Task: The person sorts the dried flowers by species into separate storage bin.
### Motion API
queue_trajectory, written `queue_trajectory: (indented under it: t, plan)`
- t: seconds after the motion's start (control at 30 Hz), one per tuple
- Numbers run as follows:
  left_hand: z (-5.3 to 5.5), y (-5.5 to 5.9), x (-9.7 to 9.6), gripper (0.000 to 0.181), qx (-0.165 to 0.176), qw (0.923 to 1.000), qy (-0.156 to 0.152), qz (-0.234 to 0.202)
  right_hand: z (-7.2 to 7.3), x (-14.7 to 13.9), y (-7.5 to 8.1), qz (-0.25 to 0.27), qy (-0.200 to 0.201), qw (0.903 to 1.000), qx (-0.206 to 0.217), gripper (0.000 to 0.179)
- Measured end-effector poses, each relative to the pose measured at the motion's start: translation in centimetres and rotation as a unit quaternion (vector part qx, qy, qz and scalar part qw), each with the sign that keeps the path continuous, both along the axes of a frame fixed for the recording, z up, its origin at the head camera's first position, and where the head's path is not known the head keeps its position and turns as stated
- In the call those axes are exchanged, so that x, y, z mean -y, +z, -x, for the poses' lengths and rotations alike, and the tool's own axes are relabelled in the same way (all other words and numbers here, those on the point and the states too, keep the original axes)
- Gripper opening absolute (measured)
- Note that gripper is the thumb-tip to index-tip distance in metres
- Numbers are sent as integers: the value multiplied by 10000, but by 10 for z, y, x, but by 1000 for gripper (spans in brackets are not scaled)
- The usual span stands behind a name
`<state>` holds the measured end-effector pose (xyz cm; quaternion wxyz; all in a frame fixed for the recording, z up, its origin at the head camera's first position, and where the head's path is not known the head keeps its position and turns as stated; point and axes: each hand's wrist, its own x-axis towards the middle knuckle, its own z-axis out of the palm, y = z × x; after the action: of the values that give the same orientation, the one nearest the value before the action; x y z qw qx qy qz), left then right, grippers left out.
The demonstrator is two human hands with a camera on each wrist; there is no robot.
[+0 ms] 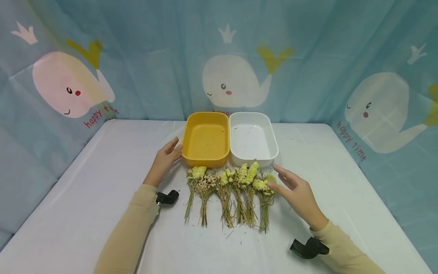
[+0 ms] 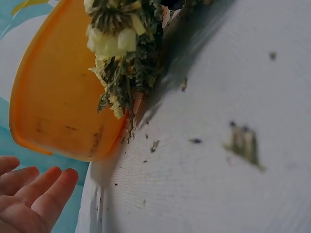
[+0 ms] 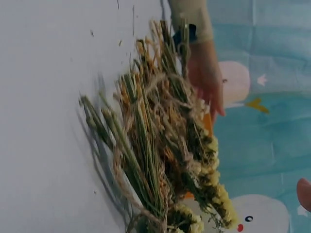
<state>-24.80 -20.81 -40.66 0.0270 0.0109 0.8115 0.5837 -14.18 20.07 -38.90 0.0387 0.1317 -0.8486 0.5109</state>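
Note:
A yellow plastic basin [image 1: 207, 139] and a white plastic basin [image 1: 253, 140] stand side by side at the back of the table. In front of them lies a row of dried-flower bunches [image 1: 226, 198], stems toward the person and tied with twine, as the right wrist view shows on one bunch [image 3: 146, 141]. My left hand [image 1: 165, 158] is at the yellow basin's left wall, fingers loosely extended. My right hand [image 1: 299, 194] hovers by the rightmost bunch [image 1: 264, 205], its thumb overlapping the blossoms and its fingertips near the white basin's front right corner.
Each wrist wears a black strap device, the left [image 1: 167, 197] and the right [image 1: 309, 248]. Small plant crumbs [image 2: 154, 145] are scattered over the white tabletop [image 1: 113, 171]. A blue curtain [image 1: 150, 76] printed with whales encloses the back and sides.

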Motion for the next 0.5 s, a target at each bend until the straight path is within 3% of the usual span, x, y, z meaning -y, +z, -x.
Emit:
queue_trajectory:
  t: [0.33,0.5]
  plan:
    - [-1,-4,-2,70,-107,9993,-100,-351,-10,13,1,652,-84,9967,475,58]
    - [4,-6,-3,72,-40,9983,-85,-578,-11,20,5,630,-203,9952,723,57]
